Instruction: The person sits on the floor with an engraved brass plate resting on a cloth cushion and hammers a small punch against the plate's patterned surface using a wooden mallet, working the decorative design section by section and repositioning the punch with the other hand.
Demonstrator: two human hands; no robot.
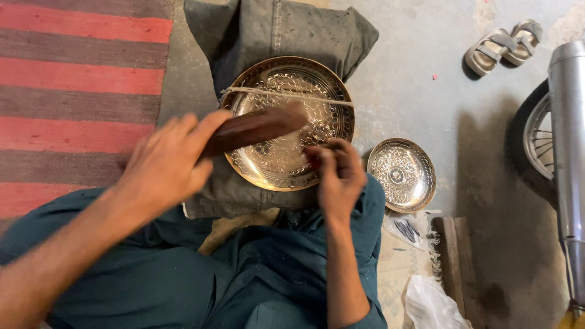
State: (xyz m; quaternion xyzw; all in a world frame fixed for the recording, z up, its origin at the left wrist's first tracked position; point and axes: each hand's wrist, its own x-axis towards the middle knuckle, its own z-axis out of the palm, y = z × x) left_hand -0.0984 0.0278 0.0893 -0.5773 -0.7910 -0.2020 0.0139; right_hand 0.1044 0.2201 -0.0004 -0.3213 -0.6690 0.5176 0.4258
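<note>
A large engraved brass plate [311, 82] lies on a grey cushion [280, 30] in front of my crossed legs, with a pale cord stretched across its upper part. My left hand [164, 161] grips a dark wooden mallet [259, 127], blurred with motion, whose head hangs over the plate's middle. My right hand [338, 176] is pinched on a small tool at the plate's lower right rim; the tool itself is mostly hidden by the fingers.
A smaller engraved metal plate [402, 173] lies on the concrete floor to the right. A red striped rug [73, 91] is at left, sandals [503, 45] at the back right, a motorcycle wheel and exhaust [563, 140] at far right. Plastic bags [429, 301] lie near my right knee.
</note>
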